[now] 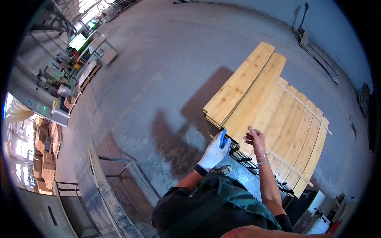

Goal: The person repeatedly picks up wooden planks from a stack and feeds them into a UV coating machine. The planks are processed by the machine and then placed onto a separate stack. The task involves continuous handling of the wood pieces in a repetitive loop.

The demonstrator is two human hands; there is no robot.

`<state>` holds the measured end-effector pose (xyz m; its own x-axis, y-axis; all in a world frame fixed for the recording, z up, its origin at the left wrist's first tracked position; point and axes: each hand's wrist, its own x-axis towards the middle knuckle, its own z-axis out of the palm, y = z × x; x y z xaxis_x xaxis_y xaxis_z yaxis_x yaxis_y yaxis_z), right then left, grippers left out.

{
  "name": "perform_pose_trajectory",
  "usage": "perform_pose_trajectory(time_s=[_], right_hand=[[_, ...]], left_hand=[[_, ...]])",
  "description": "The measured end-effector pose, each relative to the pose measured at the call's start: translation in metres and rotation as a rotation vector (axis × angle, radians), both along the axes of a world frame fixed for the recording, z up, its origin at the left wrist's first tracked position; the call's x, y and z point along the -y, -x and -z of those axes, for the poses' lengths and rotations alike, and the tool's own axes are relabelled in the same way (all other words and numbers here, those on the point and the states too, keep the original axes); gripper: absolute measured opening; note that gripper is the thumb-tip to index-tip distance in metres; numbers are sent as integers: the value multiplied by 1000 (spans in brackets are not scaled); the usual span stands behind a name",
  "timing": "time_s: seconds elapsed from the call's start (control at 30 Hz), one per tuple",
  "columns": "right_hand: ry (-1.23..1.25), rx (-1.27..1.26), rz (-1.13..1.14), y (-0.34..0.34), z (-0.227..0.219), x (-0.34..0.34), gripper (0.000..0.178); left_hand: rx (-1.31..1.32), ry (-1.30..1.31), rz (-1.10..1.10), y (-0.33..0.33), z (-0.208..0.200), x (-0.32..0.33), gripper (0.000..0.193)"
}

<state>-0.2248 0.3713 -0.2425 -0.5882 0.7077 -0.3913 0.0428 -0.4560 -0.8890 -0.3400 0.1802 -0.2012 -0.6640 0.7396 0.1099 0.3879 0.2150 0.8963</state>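
Standing over a stack of pale wooden boards (235, 85) right of centre in the frame, a worker keeps both hands near its lower-left edge, presumably because the board ends are easiest to reach there. The left hand (214, 151), gloved in white with blue fingertips, curls beside those ends; whether its grip touches or holds one cannot be told. The glove probably guards against rough edges. The bare right hand (256, 141) hovers over the boards, thumb and fingers drawn close, perhaps for finer feel; anything pinched there is too small to make out. Two thin strips, an upper slat (308, 107) and a lower slat (292, 169), cross the boards, likely to steady or separate layers. A pallet jack (313, 53) stands upper right, apparently parked clear of the stack.
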Motion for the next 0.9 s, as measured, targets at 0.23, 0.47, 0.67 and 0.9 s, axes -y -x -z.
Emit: perform_pose_trajectory(time_s=[0.23,0.47,0.67,0.9], right_hand=[[-300,338,98,19,38,-3,47],[-248,167,298,-50,53,-9,93],[-230,42,212,-161,-33,48,49],[-171,90,446,-233,-76,153,48]], left_hand=[[-111,65,159,-15,-23,-8,32],[544,57,407,-10,-12,4,32],[966,-147,576,-33,-9,-5,59],[1585,117,720,-151,41,-67,55]])
